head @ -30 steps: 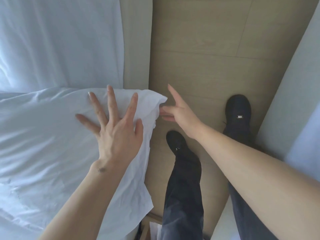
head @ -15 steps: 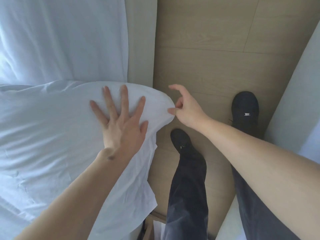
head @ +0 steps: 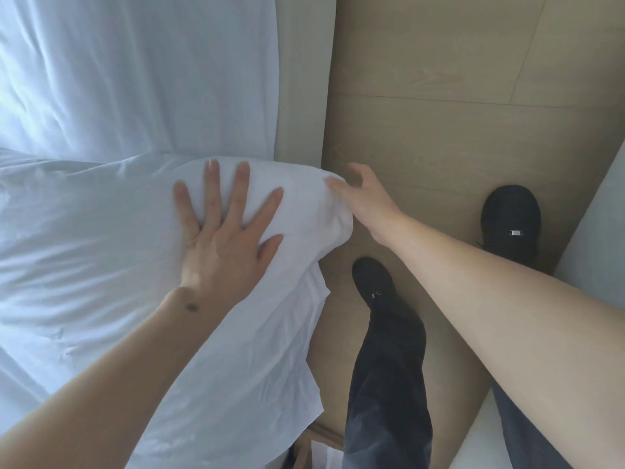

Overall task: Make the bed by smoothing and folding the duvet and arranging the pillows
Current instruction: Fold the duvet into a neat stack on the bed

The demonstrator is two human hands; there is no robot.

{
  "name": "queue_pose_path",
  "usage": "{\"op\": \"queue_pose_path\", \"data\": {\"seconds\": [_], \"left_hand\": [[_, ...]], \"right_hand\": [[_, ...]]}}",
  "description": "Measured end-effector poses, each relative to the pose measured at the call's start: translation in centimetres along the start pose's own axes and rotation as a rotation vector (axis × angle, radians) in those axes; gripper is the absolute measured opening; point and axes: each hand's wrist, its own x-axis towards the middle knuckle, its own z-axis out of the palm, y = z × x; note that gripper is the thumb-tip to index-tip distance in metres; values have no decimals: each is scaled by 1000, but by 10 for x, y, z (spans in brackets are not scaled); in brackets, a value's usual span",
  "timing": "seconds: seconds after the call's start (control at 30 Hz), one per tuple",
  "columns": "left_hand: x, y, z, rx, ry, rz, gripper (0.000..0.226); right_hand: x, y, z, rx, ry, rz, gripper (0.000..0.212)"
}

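A person stands at the side of a bed, seen from above; the left hand [head: 223, 245] lies flat with fingers spread and straight on the rounded corner of a white duvet [head: 84, 258], its grip released and pressing down rather than grasping; the right hand [head: 367, 201] reaches to the same corner from the floor side, its fingers on the fabric at the very edge, the thumb raised above; whether that hand pinches the cloth or only touches it cannot be told from this angle. The duvet lies across the near part of the bed, its corner bulging over the edge and a loose flap hanging down toward the wooden floor [head: 439, 137]; beyond it the white sheet [head: 135, 72] covers the mattress, with a pale bed frame [head: 304, 79] running along its side. Two black shoes [head: 510, 214] and dark trouser legs [head: 385, 384] stand on the floor between the bed and a pale surface [head: 595, 204] at the right edge; both forearms are bare.
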Motion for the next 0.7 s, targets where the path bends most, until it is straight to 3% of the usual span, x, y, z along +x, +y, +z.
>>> {"op": "queue_pose_path", "data": {"seconds": [0.07, 0.23, 0.33, 0.37, 0.47, 0.5, 0.6, 0.7], "left_hand": [[4, 5, 6, -13, 20, -17, 63], [6, 9, 17, 4, 8, 53, 60], [2, 4, 16, 49, -15, 56, 62], [0, 2, 13, 47, -16, 58, 62], [-1, 5, 10, 9, -8, 40, 61], [1, 8, 10, -8, -11, 26, 61], [3, 18, 12, -86, 8, -20, 60], [3, 23, 14, -120, 36, -26, 59]], "right_hand": [[20, -9, 5, 42, 75, -78, 67], [63, -19, 13, -115, 339, -205, 34], [69, -12, 14, -58, 305, -169, 33], [64, -4, 13, 19, 264, -116, 40], [25, 37, 8, 191, 73, 70, 94], [10, 57, 9, 226, -22, 118, 103], [-27, 113, 32, 245, -219, 180, 108], [-35, 131, 57, 250, -195, 193, 121]]}}
